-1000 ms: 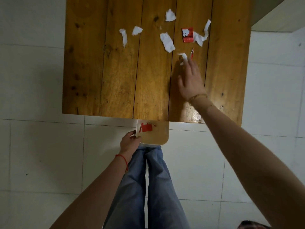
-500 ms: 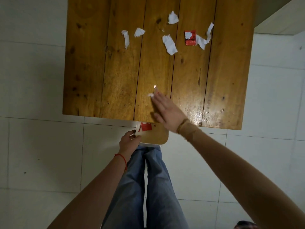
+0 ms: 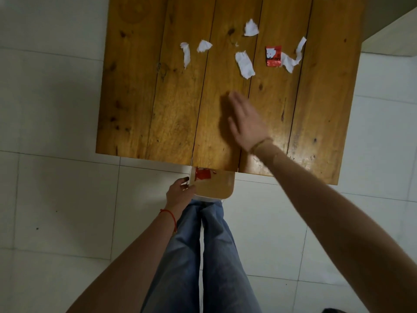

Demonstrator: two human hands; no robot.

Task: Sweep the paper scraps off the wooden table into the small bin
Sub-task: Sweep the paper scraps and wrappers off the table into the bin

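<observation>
My left hand (image 3: 180,192) grips the left rim of the small white bin (image 3: 216,187), held just under the near edge of the wooden table (image 3: 140,98). A red scrap (image 3: 202,173) lies inside the bin. My right hand (image 3: 244,119) hovers flat and empty over the table's middle planks, fingers pointing away from me. Several white paper scraps lie across the far half: a strip (image 3: 186,54), a small piece (image 3: 204,46), a larger piece (image 3: 244,64), one farther back (image 3: 251,28) and a long curled strip (image 3: 293,58). A red wrapper (image 3: 273,55) lies beside that strip.
White tiled floor (image 3: 56,199) surrounds the table. My legs in blue jeans (image 3: 198,256) stand right behind the bin. A pale surface (image 3: 392,32) juts in at the top right corner.
My right hand swept a small scrap toward the near edge above the bin, then lifted and moved back up over the table's middle. The scrap is no longer on the table. My left hand held still.
</observation>
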